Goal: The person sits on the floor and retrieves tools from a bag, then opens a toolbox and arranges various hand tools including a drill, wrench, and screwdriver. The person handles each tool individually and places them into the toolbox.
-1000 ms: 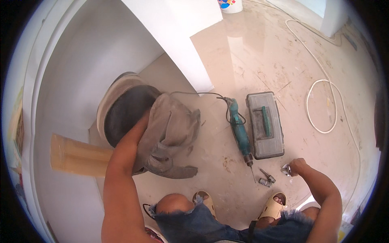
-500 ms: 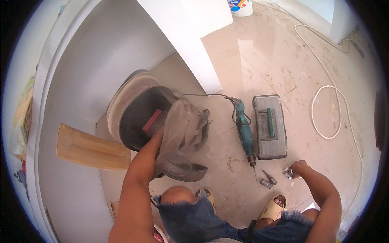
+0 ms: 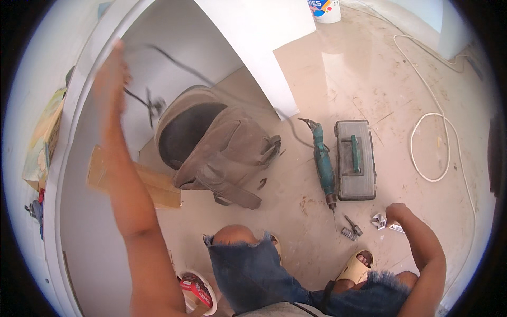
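Note:
My left hand, smeared by motion, is raised at the upper left, closed around a black power cord. The cord runs over a dusty brown backpack toward a teal power drill on the floor. A dark end, probably the plug, dangles below the hand. Low at the right, my right hand grips a silver adjustable wrench. Beside it lie a drill chuck key-like metal piece and a ridged metal cylinder.
A grey toolbox with a teal handle sits right of the drill. Beyond it a white cable loops on the floor. Cardboard lies behind my left forearm. A white bucket stands by my left knee, a paint bucket at the back.
My left hand has come out of the backpack and risen to the upper left, drawing the cord with it. The backpack has shifted and its flap has sagged. The right hand stays low with the wrench.

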`<state>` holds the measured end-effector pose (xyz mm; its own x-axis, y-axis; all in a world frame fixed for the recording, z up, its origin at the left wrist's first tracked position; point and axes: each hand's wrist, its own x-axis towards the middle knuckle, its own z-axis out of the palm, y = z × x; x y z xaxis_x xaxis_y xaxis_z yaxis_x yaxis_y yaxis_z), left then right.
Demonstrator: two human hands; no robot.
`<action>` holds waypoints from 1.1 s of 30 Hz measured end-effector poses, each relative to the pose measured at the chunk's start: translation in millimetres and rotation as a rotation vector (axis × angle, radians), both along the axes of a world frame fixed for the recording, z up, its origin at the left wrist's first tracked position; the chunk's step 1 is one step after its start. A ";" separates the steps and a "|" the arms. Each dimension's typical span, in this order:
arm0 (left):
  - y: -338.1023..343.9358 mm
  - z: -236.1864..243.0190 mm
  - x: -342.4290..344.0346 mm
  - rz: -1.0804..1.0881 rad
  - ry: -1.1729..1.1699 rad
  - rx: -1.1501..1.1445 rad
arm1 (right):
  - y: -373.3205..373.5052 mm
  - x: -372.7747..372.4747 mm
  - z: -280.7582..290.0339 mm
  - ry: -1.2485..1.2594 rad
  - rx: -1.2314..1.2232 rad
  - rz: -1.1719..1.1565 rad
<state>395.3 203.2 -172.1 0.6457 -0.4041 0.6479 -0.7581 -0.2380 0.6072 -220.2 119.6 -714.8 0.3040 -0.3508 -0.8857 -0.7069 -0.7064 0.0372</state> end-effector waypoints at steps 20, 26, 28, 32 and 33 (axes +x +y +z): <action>33.3 -249.7 -355.8 -1.631 -0.239 0.884 | -29.4 70.1 267.3 -1.342 -0.439 -0.580; 85.8 -309.7 -386.9 -1.783 -0.660 0.998 | 33.7 121.8 192.8 -0.722 0.694 -0.827; 97.7 -315.5 -392.2 -1.786 -0.758 1.068 | 57.9 131.3 160.7 -0.721 0.793 -0.958; 128.8 -346.4 -401.3 -1.638 -0.476 0.898 | 76.7 136.2 125.9 -0.934 0.758 -1.090; 127.7 -347.1 -402.5 -1.674 -0.579 0.871 | 75.9 135.5 126.8 -1.005 0.694 -1.086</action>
